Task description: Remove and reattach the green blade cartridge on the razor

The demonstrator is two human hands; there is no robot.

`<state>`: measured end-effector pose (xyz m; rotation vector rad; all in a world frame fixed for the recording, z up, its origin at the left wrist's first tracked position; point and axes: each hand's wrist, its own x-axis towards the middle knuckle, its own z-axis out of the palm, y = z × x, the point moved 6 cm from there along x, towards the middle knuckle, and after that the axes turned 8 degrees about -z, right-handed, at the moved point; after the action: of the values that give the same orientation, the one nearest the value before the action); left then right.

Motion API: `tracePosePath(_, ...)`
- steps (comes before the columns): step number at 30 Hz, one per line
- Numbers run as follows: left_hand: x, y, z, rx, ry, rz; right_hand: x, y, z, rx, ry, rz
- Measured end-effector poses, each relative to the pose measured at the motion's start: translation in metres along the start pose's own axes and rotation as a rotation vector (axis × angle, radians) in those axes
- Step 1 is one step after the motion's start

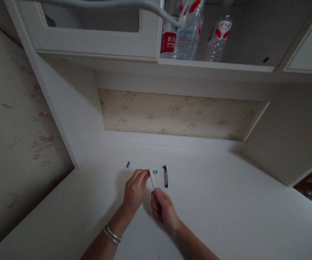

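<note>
In front of me, above the white tabletop (204, 216), my right hand (165, 209) wraps round the dark lower part of a razor handle (152, 180), whose white upper end points away from me. My left hand (135, 187) pinches a small black and green razor blade cartridge (155, 172) at the handle's top. Whether cartridge and handle are joined I cannot tell; the fingertips hide part of it. To their right lies a second, black razor handle (166, 177). A loose black and green cartridge (128, 164) rests on the table to the left.
A white cabinet (96, 45) overhangs the table, with several plastic bottles (187, 43) on its open shelf. A pale curved tube (134, 4) crosses the top of the view. Side panels (71, 104) and a low back ledge (172, 139) bound the tabletop.
</note>
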<state>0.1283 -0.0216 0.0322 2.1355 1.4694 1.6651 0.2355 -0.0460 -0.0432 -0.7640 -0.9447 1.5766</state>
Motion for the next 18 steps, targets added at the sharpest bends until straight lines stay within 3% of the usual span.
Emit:
tracePosePath(5,0.000,0.002,-0.001,-0.011,0.010,0.024,0.003,-0.010,-0.010,0.034,0.082,-0.081)
tracePosePath(12,-0.001,0.002,0.000,-0.012,-0.001,0.015,-0.001,-0.001,0.000,0.005,0.025,0.038)
tracePosePath(18,-0.002,0.004,-0.001,0.023,0.002,0.061,0.003,-0.005,-0.009,0.029,0.120,-0.010)
